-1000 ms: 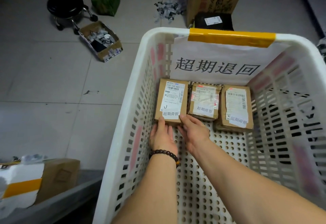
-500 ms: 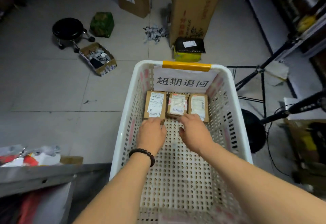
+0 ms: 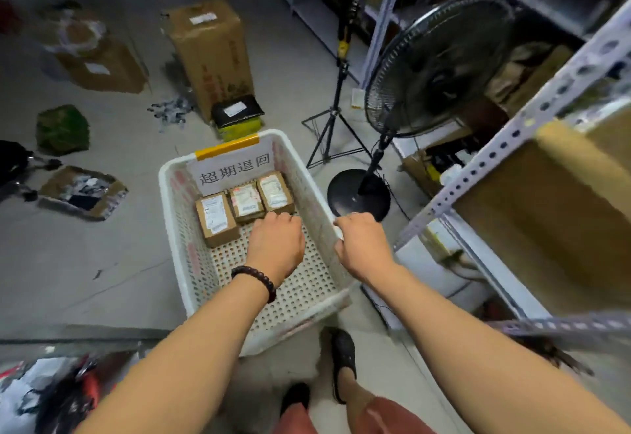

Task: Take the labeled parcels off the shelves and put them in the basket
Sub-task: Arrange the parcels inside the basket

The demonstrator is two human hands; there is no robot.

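Three labeled parcels sit side by side in a row at the far end of the white basket (image 3: 177, 228), close under a paper sign (image 3: 235, 172) with printed characters that is fixed to the end wall by a strip of yellow tape (image 3: 228, 148). The rest of the perforated basket floor is bare. Each parcel is a small brown cardboard box with a white shipping label on top: the left parcel (image 3: 215, 218) stands a little nearer to the person than the middle parcel (image 3: 246, 202) and the right parcel (image 3: 275, 192).

The left hand (image 3: 277, 246), with a dark bead bracelet (image 3: 255, 280) on the wrist, hangs palm down over the basket floor, its fingers loosely curled and holding nothing; the fingertips lie just beside the near edges of the middle and right parcels, and whether they touch I cannot tell. The right hand (image 3: 362, 246) is over the basket's right rim, fingers curled in towards it; whether they actually grip the rim is not clear.

On the floor to the left lies an open cardboard box (image 3: 82, 193) with loose small items inside. A tall carton (image 3: 212, 54) stands beyond the basket, a black standing fan (image 3: 433, 65) to its right, and a metal shelf (image 3: 532, 116) with large brown boxes at the right edge.
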